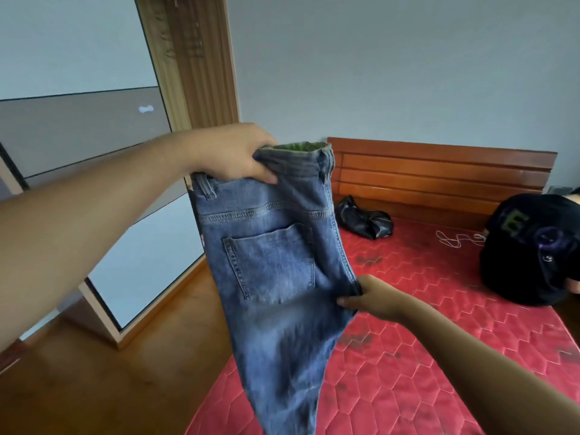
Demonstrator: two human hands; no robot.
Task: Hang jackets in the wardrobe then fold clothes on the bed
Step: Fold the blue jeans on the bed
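Left hand (233, 155) grips the jeans (276, 262) at the waistband, right hand (365, 298) pinches the seat edge, legs hanging straight down beside the bed (439, 356).

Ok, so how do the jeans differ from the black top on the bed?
The jeans are blue denim; the black top is dark with a green letter and purple print. The jeans hang in the air, the left hand gripping the waistband and the right hand pinching an edge lower down; the black top lies bunched on the mattress, untouched. Both are clothes.
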